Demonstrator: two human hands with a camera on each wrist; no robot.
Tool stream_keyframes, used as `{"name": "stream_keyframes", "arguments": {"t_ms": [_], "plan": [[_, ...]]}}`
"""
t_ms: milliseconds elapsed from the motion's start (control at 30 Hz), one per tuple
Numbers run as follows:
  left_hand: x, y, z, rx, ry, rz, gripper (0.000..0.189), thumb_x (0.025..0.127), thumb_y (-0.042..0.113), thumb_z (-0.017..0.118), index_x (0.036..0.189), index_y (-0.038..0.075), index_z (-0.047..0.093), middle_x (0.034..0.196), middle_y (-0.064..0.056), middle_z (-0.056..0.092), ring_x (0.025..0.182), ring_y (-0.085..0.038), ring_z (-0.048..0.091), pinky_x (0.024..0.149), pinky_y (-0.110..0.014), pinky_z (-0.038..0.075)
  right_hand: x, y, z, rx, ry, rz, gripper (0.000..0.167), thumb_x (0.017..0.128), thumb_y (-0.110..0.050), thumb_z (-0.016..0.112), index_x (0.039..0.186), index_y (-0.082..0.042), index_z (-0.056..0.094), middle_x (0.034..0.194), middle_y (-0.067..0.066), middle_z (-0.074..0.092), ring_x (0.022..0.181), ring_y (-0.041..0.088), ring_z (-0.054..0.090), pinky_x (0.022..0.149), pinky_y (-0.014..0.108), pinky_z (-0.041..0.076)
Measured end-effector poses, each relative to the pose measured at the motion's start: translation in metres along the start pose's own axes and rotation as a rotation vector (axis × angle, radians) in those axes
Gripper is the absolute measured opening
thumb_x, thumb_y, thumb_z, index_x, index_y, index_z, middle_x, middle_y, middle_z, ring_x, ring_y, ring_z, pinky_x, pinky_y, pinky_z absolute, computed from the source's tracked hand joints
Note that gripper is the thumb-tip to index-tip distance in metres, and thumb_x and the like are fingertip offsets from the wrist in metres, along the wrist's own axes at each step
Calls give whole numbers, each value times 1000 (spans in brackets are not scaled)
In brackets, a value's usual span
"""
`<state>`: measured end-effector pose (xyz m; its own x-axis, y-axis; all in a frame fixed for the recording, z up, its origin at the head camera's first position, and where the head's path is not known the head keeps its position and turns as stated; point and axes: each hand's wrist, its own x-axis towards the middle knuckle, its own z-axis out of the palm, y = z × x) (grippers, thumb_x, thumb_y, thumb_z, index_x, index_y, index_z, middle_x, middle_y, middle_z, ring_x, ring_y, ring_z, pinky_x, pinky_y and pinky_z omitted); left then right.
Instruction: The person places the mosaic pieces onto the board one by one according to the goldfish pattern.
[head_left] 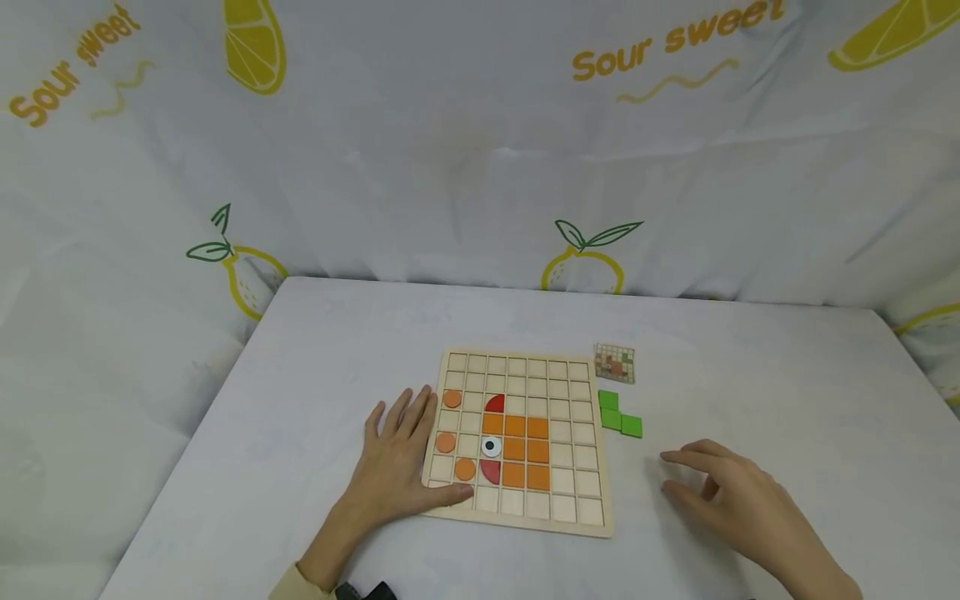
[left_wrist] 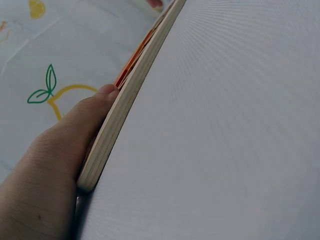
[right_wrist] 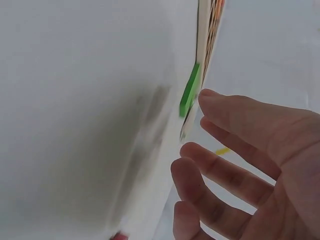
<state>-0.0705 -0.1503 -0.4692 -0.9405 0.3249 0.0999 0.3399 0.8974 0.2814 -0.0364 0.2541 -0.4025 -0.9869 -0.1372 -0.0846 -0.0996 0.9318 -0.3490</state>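
Observation:
A wooden grid board (head_left: 525,504) lies on the table. Several orange square tiles (head_left: 514,450) sit in its cells, with an eye tile (head_left: 491,447), a red quarter-round piece (head_left: 495,404), a pinkish-red one (head_left: 490,472) and three orange discs (head_left: 465,469). My left hand (head_left: 397,471) rests at the board's left side, fingers extended along the edge and thumb across the front-left corner. Three green square tiles (head_left: 611,419) lie just beyond the right edge. Right of the board, my right hand (head_left: 738,500) hovers with fingers loosely bent and nothing between them.
A small picture card (head_left: 615,363) with a printed grid lies by the board's far right corner. White cloth (head_left: 450,167) with lemon prints hangs behind the pale table (head_left: 360,333). Something small and red (right_wrist: 119,236) shows at the lower edge of the right wrist view.

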Motion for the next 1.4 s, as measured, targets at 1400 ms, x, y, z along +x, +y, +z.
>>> {"name": "stream_keyframes", "arguments": {"t_ms": [1400], "plan": [[0,-1,1,7,-3,-4,129,69,88,62,163,10,23,172,-6,24,159,-32,19,123,-64,11,-27,90,-11,-60,-319,144,45,83,-23,83,122,-4,72,116,11,69,68,3,54,59,19,48]]}}
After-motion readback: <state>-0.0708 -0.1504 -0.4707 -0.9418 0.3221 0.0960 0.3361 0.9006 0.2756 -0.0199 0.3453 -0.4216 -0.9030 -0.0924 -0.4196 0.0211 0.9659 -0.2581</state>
